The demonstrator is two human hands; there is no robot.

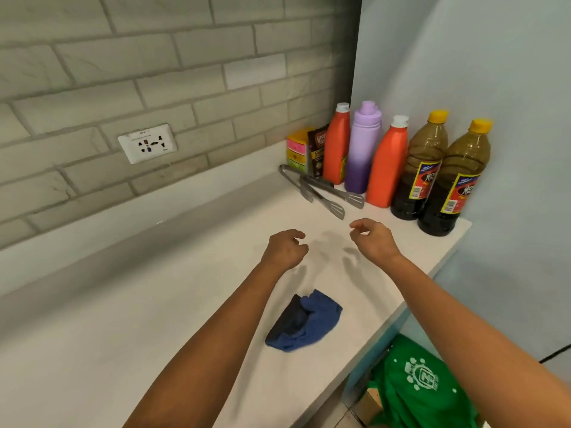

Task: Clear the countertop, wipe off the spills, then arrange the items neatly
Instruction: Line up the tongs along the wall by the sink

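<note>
Hands empty, left hand (285, 249) and right hand (375, 239) hovering loosely curled over white desk (123, 304); crumpled blue cloth (304, 322) lies just behind them toward the body, long axis diagonal, likely nearer left hand.

You see a smooth, matt white countertop (160, 291), a soft crumpled blue cloth (304, 324), shiny grey metal tongs (321, 193), glossy orange plastic bottles (387, 168) and a rough-looking grey brick wall (139, 66).
</note>
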